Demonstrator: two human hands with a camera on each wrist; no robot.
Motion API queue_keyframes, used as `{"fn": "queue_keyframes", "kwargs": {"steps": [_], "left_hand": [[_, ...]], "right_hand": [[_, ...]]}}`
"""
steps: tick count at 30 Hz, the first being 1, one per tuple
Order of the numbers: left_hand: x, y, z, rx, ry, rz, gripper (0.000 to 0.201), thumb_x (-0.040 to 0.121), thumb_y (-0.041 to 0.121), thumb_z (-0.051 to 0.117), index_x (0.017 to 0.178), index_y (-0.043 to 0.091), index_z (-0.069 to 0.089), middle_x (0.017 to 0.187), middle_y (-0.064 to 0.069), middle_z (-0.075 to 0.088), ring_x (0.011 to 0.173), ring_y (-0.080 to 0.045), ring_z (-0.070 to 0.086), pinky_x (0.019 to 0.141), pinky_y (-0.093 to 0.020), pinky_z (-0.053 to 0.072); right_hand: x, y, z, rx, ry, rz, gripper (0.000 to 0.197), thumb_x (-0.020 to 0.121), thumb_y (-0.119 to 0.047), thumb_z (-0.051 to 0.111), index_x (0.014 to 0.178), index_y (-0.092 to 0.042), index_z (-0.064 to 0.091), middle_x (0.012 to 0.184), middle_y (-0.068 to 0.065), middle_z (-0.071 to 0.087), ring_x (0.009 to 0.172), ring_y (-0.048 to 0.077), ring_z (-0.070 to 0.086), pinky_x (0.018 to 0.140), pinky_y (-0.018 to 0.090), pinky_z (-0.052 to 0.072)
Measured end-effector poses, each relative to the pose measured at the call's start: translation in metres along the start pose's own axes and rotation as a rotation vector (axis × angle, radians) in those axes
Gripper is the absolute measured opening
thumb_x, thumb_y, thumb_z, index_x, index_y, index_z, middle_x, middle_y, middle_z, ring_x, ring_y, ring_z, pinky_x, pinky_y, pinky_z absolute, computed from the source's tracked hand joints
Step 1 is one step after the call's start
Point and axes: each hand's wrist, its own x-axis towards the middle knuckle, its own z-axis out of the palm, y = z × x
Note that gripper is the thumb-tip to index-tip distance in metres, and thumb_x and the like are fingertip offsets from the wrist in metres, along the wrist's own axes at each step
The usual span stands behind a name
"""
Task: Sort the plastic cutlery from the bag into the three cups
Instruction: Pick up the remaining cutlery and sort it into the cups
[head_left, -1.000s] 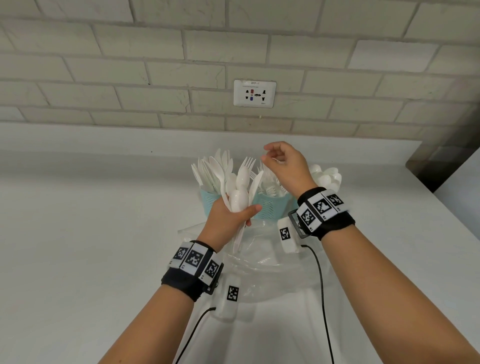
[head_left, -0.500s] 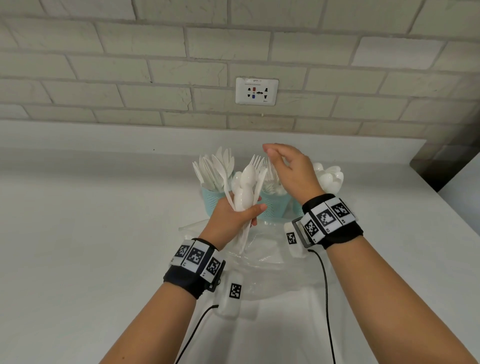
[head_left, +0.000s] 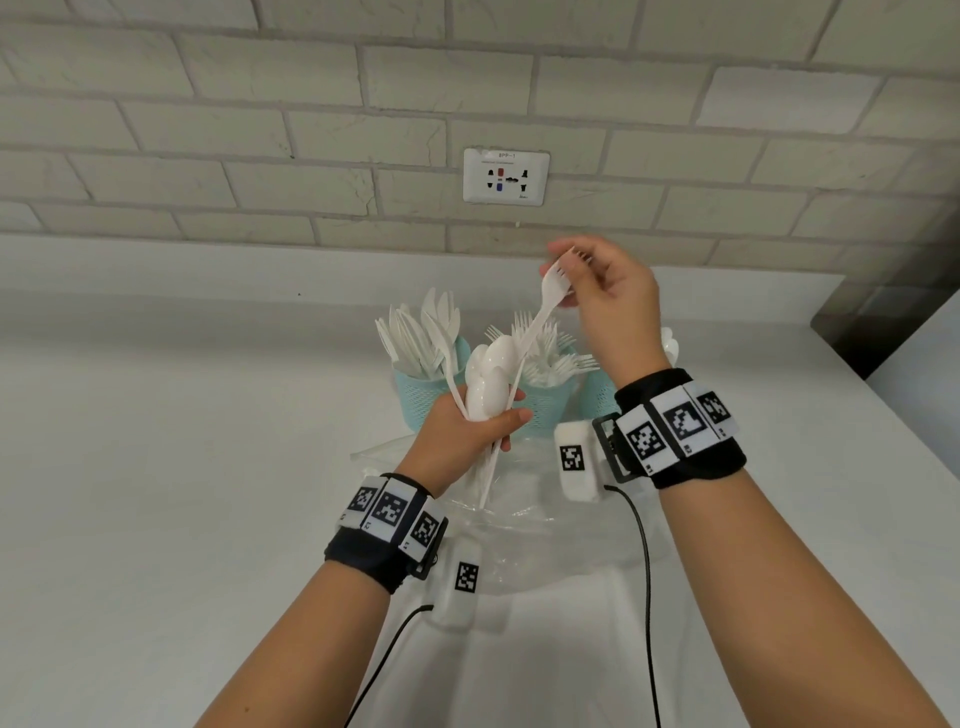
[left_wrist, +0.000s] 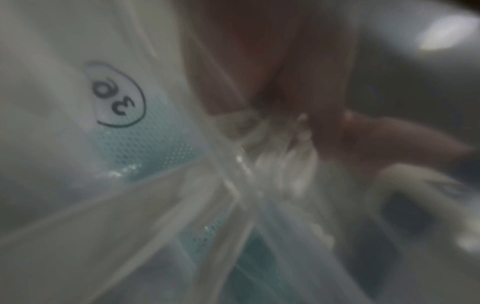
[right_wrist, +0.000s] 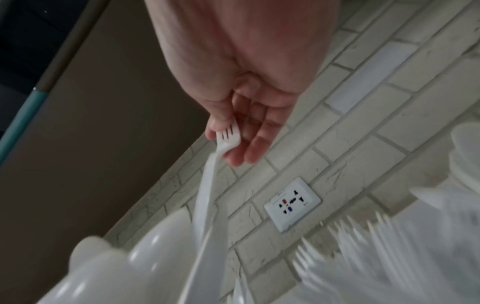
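Observation:
My left hand grips a bundle of white plastic cutlery, mostly spoons, upright above the clear plastic bag. My right hand pinches a white fork by its tined end and holds it slanted, its handle still down in the bundle; the right wrist view shows the fork between thumb and fingers. Behind stand three teal mesh cups: the left cup holds knives, the middle cup holds forks, the right cup is mostly hidden by my right wrist.
The white counter runs back to a brick wall with a power socket. Cables from the wrist cameras trail over the counter by my forearms. The left wrist view is blurred, showing bag plastic and teal mesh.
My right hand has risen from just above the bundle and pulled one fork up and to the right out of it. The left hand has stayed in place with the bundle.

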Motion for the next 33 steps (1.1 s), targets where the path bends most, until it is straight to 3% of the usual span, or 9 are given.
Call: {"fn": "queue_keyframes", "kwargs": {"steps": [5, 9, 14, 17, 20, 24, 28, 31, 33], "left_hand": [[0.004, -0.003, -0.002, 0.008, 0.072, -0.019, 0.024, 0.077, 0.016, 0.077, 0.099, 0.015, 0.07, 0.07, 0.001, 0.064, 0.056, -0.011, 0.057, 0.067, -0.025, 0.05], [0.004, -0.002, -0.003, 0.013, 0.055, -0.023, 0.023, 0.074, 0.013, 0.079, 0.095, 0.013, 0.07, 0.072, 0.002, 0.066, 0.056, -0.007, 0.059, 0.062, -0.019, 0.051], [0.002, -0.001, -0.001, -0.009, 0.032, -0.001, 0.03, 0.073, 0.009, 0.079, 0.101, 0.01, 0.068, 0.073, 0.003, 0.065, 0.055, -0.003, 0.058, 0.059, -0.015, 0.049], [0.002, -0.002, -0.002, -0.012, 0.037, 0.001, 0.026, 0.073, 0.01, 0.079, 0.096, 0.012, 0.068, 0.075, -0.002, 0.066, 0.057, -0.004, 0.059, 0.062, -0.017, 0.052], [0.003, -0.003, -0.002, 0.027, 0.054, 0.002, 0.029, 0.071, 0.013, 0.08, 0.092, 0.0, 0.066, 0.074, -0.008, 0.065, 0.064, -0.012, 0.061, 0.07, -0.025, 0.053], [0.003, -0.002, -0.001, 0.018, 0.076, 0.009, 0.024, 0.074, 0.014, 0.078, 0.087, -0.001, 0.065, 0.068, -0.005, 0.064, 0.063, -0.013, 0.06, 0.071, -0.03, 0.051], [0.002, -0.001, -0.002, -0.036, 0.108, 0.03, 0.022, 0.076, 0.016, 0.077, 0.087, 0.0, 0.066, 0.067, -0.004, 0.065, 0.063, -0.014, 0.06, 0.069, -0.031, 0.05], [0.001, 0.0, -0.003, -0.064, 0.122, 0.032, 0.008, 0.079, 0.015, 0.074, 0.079, 0.011, 0.066, 0.065, 0.0, 0.067, 0.059, -0.01, 0.062, 0.063, -0.023, 0.051], [-0.001, 0.001, -0.004, -0.115, 0.138, 0.012, 0.007, 0.081, 0.014, 0.072, 0.079, 0.012, 0.066, 0.064, 0.0, 0.067, 0.059, -0.012, 0.064, 0.061, -0.023, 0.053]], "right_hand": [[0.015, -0.007, -0.013, -0.082, 0.197, -0.214, 0.025, 0.092, -0.011, 0.048, 0.09, -0.028, 0.067, 0.089, -0.014, 0.066, 0.086, 0.007, 0.06, 0.076, 0.024, 0.051], [0.013, 0.006, -0.012, -0.376, 0.045, -0.176, 0.022, 0.095, -0.014, 0.05, 0.104, -0.016, 0.07, 0.105, -0.003, 0.069, 0.094, 0.005, 0.06, 0.083, 0.006, 0.04], [-0.003, 0.048, -0.003, -0.735, -0.352, 0.075, 0.027, 0.097, -0.023, 0.047, 0.113, -0.016, 0.068, 0.119, 0.011, 0.065, 0.121, 0.028, 0.052, 0.105, 0.041, 0.038], [-0.008, 0.051, -0.001, -0.711, -0.298, 0.048, 0.032, 0.097, -0.025, 0.047, 0.12, -0.011, 0.063, 0.128, 0.009, 0.06, 0.131, 0.029, 0.041, 0.111, 0.035, 0.028], [-0.014, 0.037, 0.0, -0.597, -0.132, -0.06, 0.031, 0.095, -0.028, 0.052, 0.12, -0.013, 0.063, 0.12, 0.005, 0.062, 0.118, 0.02, 0.046, 0.098, 0.021, 0.03], [-0.026, 0.02, 0.007, -0.408, -0.054, -0.004, 0.027, 0.089, -0.032, 0.061, 0.111, -0.017, 0.064, 0.083, -0.004, 0.058, 0.072, 0.008, 0.05, 0.075, 0.025, 0.045], [-0.036, 0.02, 0.01, -0.464, -0.203, 0.181, 0.029, 0.084, -0.039, 0.065, 0.098, -0.013, 0.066, 0.073, -0.001, 0.059, 0.062, 0.008, 0.052, 0.066, 0.026, 0.045], [-0.038, 0.018, 0.015, -0.394, -0.335, 0.265, 0.029, 0.086, -0.028, 0.065, 0.077, -0.001, 0.063, 0.063, 0.007, 0.063, 0.048, 0.01, 0.057, 0.055, 0.028, 0.047], [-0.034, 0.011, 0.016, -0.28, -0.311, 0.294, 0.021, 0.089, -0.022, 0.061, 0.074, -0.008, 0.06, 0.063, 0.003, 0.062, 0.05, 0.012, 0.06, 0.051, 0.027, 0.048]]}}
